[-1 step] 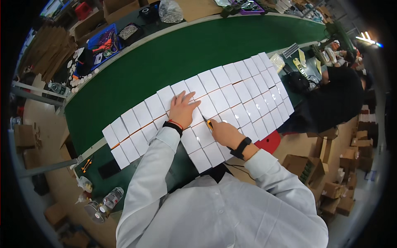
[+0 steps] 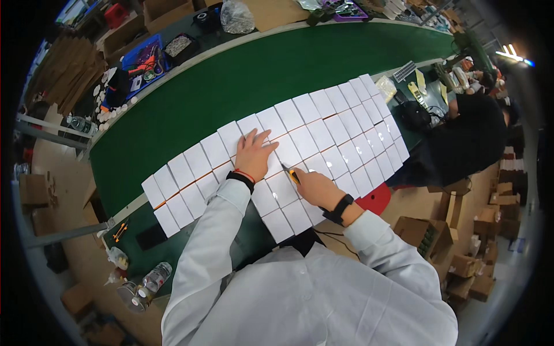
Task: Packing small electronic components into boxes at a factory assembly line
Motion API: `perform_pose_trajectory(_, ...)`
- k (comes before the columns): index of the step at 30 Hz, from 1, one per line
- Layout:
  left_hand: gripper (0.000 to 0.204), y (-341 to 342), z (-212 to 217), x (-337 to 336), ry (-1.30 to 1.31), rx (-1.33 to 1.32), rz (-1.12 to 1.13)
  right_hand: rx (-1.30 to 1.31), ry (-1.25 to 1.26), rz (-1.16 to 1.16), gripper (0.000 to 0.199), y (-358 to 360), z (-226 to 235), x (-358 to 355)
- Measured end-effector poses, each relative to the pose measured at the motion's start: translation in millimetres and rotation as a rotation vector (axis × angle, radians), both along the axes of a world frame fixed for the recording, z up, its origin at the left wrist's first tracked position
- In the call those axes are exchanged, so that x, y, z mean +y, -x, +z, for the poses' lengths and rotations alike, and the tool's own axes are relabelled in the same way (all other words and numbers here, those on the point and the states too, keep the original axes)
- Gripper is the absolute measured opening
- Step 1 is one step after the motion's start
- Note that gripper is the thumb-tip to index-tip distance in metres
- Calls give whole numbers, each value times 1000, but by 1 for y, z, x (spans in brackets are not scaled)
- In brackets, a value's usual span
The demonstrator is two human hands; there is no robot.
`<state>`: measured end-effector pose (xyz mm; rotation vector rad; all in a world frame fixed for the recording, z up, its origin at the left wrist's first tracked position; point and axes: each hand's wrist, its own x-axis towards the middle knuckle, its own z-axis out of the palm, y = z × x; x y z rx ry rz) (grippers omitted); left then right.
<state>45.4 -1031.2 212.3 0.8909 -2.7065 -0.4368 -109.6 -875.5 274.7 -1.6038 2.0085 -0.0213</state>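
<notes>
Partly on grn belt: wht boxes; brn cartons on flr.

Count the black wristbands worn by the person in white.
2: one left wristband behind the left hand, one right wristband behind the right hand, holding a cutter. Others may be hidden.

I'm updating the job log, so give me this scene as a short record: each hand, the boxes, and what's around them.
Left hand: spread over the white boxes
Right hand: gripping a yellow-and-black cutter
Cutter tip: angled up-left; contact unclear
Box layout: close-set rows
Beyond boxes: green work surface
Far right: person in black
Lower left: clear bottle
</notes>
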Motion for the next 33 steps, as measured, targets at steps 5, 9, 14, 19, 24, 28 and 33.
perform_pose_trajectory(5, 57, 41, 10, 4, 56, -11, -43, 88, 181, -134, 39, 34, -4, 1)
perform_pose_trajectory(9, 61, 58, 2, 1, 74, -31, -31, 82, 179, -117, 35, 38, -34, -13)
perform_pose_trajectory(14, 65, 64, 6, 2, -77, 1, -3, 31, 186, -133, 33, 37, -37, -17)
perform_pose_trajectory(19, 67, 65, 10, 1, -169, 11, 19, 25, 186, -141, 35, 36, -40, -26)
perform_pose_trajectory(24, 66, 62, 9, 0, -251, 23, 41, 54, 84, -109, 23, 38, -23, -27)
perform_pose_trajectory(28, 67, 60, 6, 0, -250, 82, 26, 27, 88, -99, 18, 43, -22, -34)
perform_pose_trajectory(33, 65, 63, 2, 3, -190, 102, 16, 65, -45, -89, 18, 41, -8, -24)
